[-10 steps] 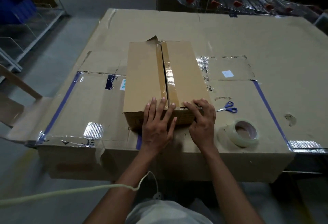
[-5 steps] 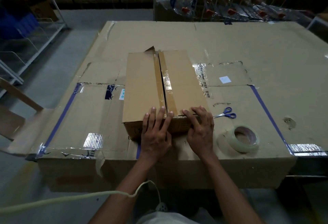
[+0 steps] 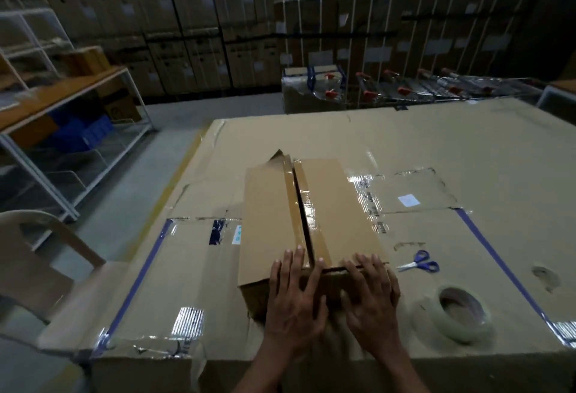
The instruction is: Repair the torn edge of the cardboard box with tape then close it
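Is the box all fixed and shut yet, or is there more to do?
Nearly. The cardboard box has both top flaps folded down, with shiny tape along the middle seam. Right now the left hand and right hand lie flat on its near edge. Left: a torn corner sticks up at the far end. The tape roll and scissors lie alongside.

Both hands, the left hand [image 3: 294, 305] and the right hand [image 3: 371, 302], cover the near end of the cardboard box [image 3: 307, 221], hiding its near face. The forearms run off the bottom edge. Printing on the stacked cartons [image 3: 187, 18] behind is too dim to read. The chair [image 3: 40, 268] is cut off at the left edge.
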{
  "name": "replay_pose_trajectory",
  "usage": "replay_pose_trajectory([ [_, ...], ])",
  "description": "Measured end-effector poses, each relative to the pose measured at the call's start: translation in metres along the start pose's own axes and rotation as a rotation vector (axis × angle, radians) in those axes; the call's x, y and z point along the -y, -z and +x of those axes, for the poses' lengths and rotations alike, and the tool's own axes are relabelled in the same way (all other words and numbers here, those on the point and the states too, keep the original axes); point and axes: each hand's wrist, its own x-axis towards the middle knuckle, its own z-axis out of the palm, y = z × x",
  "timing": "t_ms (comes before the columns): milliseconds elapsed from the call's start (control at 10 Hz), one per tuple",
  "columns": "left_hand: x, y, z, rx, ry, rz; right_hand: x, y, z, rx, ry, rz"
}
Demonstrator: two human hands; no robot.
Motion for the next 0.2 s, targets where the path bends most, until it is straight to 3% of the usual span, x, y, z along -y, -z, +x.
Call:
replay_pose_trajectory([
  [200, -0.002, 0.024, 0.018, 0.000, -0.035, -0.090, 0.011, 0.012, 0.014, -0.024, -0.038, 0.084],
])
